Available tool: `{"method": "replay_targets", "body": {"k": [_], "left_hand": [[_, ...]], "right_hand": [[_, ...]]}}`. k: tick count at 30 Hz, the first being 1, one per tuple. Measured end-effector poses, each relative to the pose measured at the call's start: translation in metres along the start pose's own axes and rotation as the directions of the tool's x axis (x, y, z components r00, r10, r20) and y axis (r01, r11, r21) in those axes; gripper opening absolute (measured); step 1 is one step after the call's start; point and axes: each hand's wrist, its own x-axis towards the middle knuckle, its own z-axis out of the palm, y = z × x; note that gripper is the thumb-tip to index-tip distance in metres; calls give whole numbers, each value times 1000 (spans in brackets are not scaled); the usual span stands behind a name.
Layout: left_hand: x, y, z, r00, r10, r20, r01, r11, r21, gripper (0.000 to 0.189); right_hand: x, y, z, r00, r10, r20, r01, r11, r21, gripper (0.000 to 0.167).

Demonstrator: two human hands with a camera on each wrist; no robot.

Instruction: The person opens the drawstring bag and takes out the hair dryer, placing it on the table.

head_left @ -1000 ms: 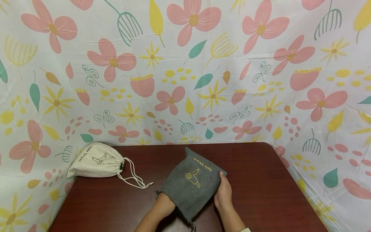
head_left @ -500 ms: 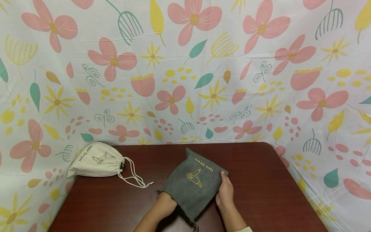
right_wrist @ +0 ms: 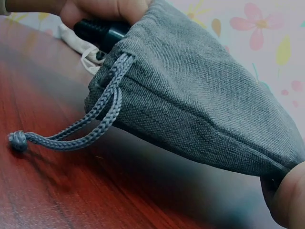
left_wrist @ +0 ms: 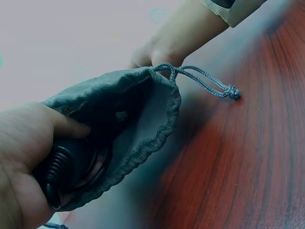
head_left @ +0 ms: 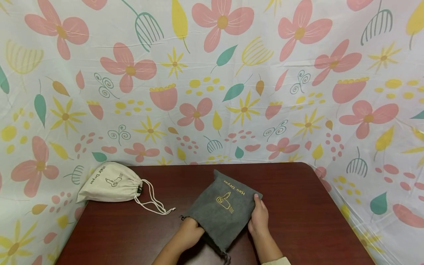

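Note:
A grey drawstring bag with "Hair Dryer" and a dryer outline in gold lies slanted between my hands, above the table. At its mouth my left hand reaches partly inside. There, in the left wrist view, it grips a black hair dryer, of which a ribbed cord end and some black cord show; the rest is hidden in the bag. My right hand holds the bag's closed far end by a corner, thumb on top. A knotted grey drawstring hangs from the mouth.
A cream drawstring bag, also marked "Hair Dryer", lies at the back left of the dark red-brown table, its white cords trailing right. Behind the table hangs a flower-patterned curtain.
The grey bag and my right hand have shifted slightly right. My left hand now shows more outside the bag's mouth, its thumb side visible.

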Motion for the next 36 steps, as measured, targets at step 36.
{"method": "replay_targets", "body": {"k": [36], "left_hand": [[-2,8,-12,997,46,65,-54,991,119,16]], "right_hand": [[8,-10,-12,998,34,-58,-33,999,26,68]]}}
